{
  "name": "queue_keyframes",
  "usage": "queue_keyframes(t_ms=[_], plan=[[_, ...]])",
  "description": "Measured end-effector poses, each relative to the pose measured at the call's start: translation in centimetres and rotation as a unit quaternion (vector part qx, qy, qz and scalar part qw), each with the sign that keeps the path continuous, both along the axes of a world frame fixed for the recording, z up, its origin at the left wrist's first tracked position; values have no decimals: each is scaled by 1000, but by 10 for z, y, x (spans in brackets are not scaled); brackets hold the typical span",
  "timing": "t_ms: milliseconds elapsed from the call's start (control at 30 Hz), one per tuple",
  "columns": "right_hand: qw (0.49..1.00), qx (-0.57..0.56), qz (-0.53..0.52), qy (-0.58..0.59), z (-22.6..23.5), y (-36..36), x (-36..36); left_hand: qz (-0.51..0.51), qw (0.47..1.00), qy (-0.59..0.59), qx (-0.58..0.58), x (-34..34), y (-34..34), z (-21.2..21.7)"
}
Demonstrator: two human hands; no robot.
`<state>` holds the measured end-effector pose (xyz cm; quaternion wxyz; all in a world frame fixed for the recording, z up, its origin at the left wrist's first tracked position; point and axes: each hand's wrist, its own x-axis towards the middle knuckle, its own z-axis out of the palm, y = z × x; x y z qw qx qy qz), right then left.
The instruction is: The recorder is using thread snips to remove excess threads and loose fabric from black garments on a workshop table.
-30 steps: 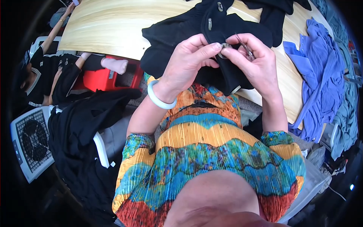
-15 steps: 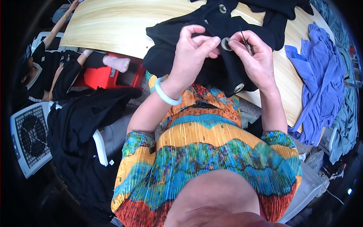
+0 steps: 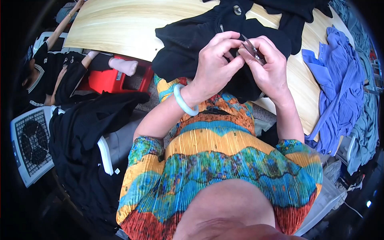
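Note:
A black garment (image 3: 182, 46) with large round buttons lies over the table's near edge and hangs into my lap. One dark button (image 3: 237, 10) shows on its far part. My right hand (image 3: 270, 70) is closed around small metal thread snips (image 3: 253, 51), their pointed blades angled up and to the left. Close beside it, my left hand (image 3: 218, 66) has its fingers bent and drawn together at the garment, the fingertips meeting those of my right hand. Whatever sits between the left fingertips is hidden. A pale bangle (image 3: 185, 102) circles my left wrist.
The wood-grain table (image 3: 120, 24) stretches ahead. Blue-purple clothing (image 3: 338, 88) is heaped on its right. Black cloth (image 3: 92, 136) drapes at my left, near a fan unit (image 3: 35, 138). A co-worker's arm (image 3: 60, 30) reaches in at far left, beyond a red stool (image 3: 106, 82).
My left hand has moved right and closed in against my right hand. The button at my right fingertips is now hidden, and the snips' blades have tilted further left.

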<state>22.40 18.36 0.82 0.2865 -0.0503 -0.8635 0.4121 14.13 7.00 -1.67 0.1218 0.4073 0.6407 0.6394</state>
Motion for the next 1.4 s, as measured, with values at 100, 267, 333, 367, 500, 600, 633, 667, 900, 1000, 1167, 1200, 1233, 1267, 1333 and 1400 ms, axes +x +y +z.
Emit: queue_keyframes(t_ms=[100,267,333,367,500,600,633,667,900,1000,1167,1200,1233,1267,1333,1400], plan=[[999,36,-6,20,-1,-1,-2,41,999,2,24,1,3,-6],[999,42,-24,24,1,-1,-2,83,995,32,35,1,4,-8],[999,35,-22,20,-3,2,-2,94,993,66,32,-3,5,-12],[999,28,-20,16,-5,4,-2,83,994,50,52,-6,6,-15],[996,-2,-70,-58,-3,13,10,28,986,-161,9,-10,-2,-2],[991,20,-42,-127,8,16,17,11,984,-174,-23,-13,-8,3],[986,15,-29,-161,11,15,19,7,984,-178,-23,-13,-8,4],[988,24,-15,-149,9,14,19,6,984,-178,-24,-13,-9,3],[987,70,13,-143,12,13,18,-26,977,-209,-29,-12,-11,7],[987,71,9,-145,12,13,18,-46,975,-214,-29,-11,-12,9],[989,73,7,-130,8,10,17,-72,976,-206,-20,-12,-13,8],[989,73,6,-130,7,10,18,-71,976,-203,-33,-12,-13,9],[989,77,5,-125,5,11,18,-70,976,-200,-46,-12,-14,11],[989,82,5,-120,4,11,18,-69,976,-200,-46,-13,-14,10],[993,22,-14,-111,2,11,19,-64,974,-218,-8,-13,-14,10],[995,-54,-62,-64,-10,15,19,-33,973,-230,1,-15,-16,11]])
